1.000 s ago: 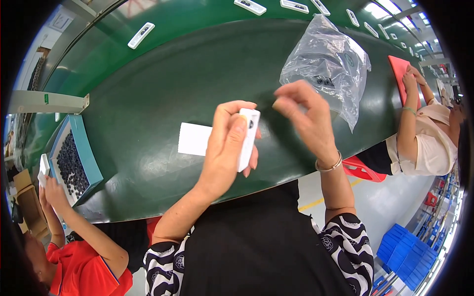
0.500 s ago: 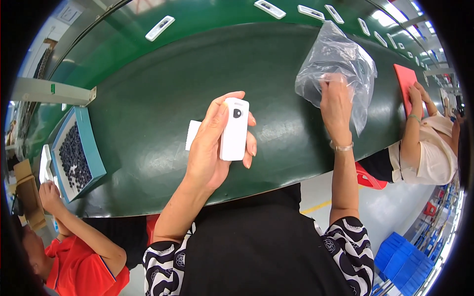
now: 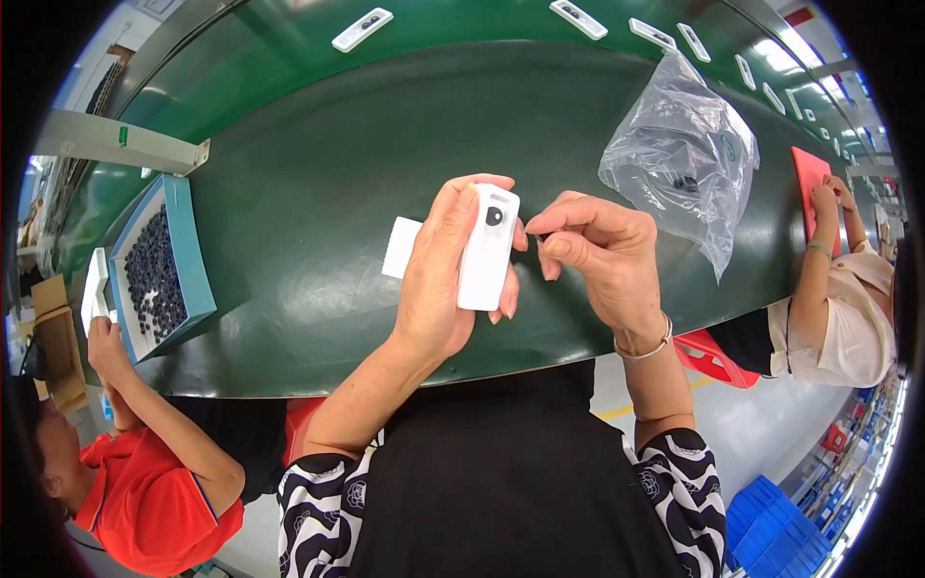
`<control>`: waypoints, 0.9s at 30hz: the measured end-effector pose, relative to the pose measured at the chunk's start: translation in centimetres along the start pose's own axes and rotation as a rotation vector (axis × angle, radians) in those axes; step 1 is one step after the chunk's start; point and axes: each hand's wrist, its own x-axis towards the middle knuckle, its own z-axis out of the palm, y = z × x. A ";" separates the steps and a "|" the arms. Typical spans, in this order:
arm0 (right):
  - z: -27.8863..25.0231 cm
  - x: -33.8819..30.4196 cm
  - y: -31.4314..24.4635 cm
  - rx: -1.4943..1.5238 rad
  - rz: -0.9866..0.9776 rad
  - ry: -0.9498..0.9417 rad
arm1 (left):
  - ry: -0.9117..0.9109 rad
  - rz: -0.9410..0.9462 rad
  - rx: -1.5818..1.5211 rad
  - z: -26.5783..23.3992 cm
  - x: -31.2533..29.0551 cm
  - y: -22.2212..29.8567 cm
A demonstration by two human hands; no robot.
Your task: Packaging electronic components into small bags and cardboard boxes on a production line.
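My left hand [image 3: 438,265] is wrapped round a slim white plastic casing [image 3: 486,260], held upright over the table. A slot shows at its top end, with a black oval spot bearing a white dot below it. Just to the right, my right hand [image 3: 602,246] pinches a tiny dark piece [image 3: 544,237] between thumb and forefinger; its exact kind is too small to make out. A clear plastic bag [image 3: 679,144] lies crumpled beyond my right hand, with a few dark pieces inside. A white slip with a scalloped edge [image 3: 400,248] rests beside my left wrist.
On the left stands a blue-edged box [image 3: 193,250] of small black parts, near a co-worker in red. White casings [image 3: 362,30] lie along the green conveyor at the back. At right, another co-worker's hands touch a red board [image 3: 810,188].
My right hand has come out of the plastic bag and moved left toward the white casing, a tiny dark piece in its fingertips. The left hand still holds the casing.
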 end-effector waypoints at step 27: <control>2.5 0.0 2.8 -0.922 -0.698 0.011 | 0.143 0.325 0.287 -0.2 -0.2 -1.6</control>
